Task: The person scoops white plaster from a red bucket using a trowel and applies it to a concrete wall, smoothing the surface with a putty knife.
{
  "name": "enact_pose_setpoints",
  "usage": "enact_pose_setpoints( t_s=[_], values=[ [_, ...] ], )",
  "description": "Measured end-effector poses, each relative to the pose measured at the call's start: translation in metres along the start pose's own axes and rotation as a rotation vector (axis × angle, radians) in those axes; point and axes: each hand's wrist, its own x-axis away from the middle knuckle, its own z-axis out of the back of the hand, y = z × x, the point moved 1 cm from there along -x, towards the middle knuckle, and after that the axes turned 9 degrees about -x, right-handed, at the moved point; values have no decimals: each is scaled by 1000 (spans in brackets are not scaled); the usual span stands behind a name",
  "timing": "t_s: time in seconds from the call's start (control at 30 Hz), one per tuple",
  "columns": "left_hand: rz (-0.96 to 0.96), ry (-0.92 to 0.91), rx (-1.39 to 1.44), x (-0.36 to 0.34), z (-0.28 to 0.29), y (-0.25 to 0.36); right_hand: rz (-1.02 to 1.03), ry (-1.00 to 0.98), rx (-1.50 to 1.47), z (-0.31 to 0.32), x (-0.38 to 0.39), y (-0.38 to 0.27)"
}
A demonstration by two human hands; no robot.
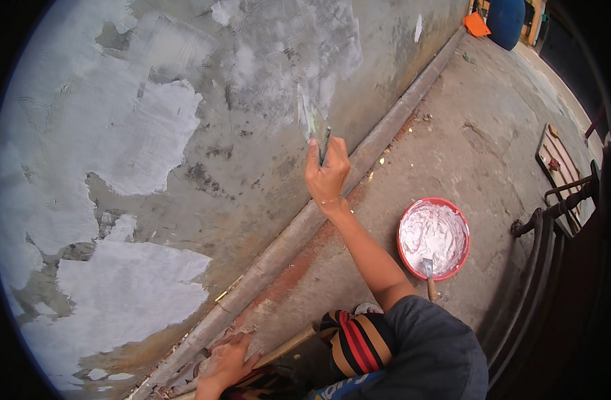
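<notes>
My right hand (329,173) grips a putty knife (315,124) by its handle, and the blade lies against the wall. White putty (307,107) shows along the blade and on the wall just above it. Low at the left, my left hand (229,363) hangs near the foot of the wall with its fingers apart and nothing visible in it. A red-rimmed bowl (401,248) of white putty (431,233) stands on the ground to the right of my right forearm. Another putty knife (430,275) leans in it, blade in the putty and wooden handle over the rim.
The grey wall (252,160) carries large white patches on its left. A pipe-like ledge (299,227) runs along its base. At the right are a dark metal frame (539,220) and a flat board (564,173). Far off stand a blue barrel (505,23) and an orange dustpan-like piece (477,25).
</notes>
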Motion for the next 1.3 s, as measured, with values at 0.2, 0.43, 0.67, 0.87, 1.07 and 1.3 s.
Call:
enact_pose_setpoints(
  t_s=[0.2, 0.43, 0.67, 0.87, 1.07, 1.3],
  values=[
    [51, -110, 20, 0, -5, -4, -31, 16, 142, -34, -10, 28],
    [22, -92, -59, -25, -10, -9, 16, -70, 71, -55, 17, -6],
    [8, -83, -26, -46, 11, 12, 40, 24, -4, 1, -8, 17],
    [86, -99, -31, -29, 15, 21, -83, 62, 36, -12, -26, 33],
    [86, -107, -63, -32, 1, 8, 2, -125, -141, -10, -10, 9],
    [94, -127, -37, -34, 15, 18, -138, 62, -4, -14, -46, 33]
  ],
)
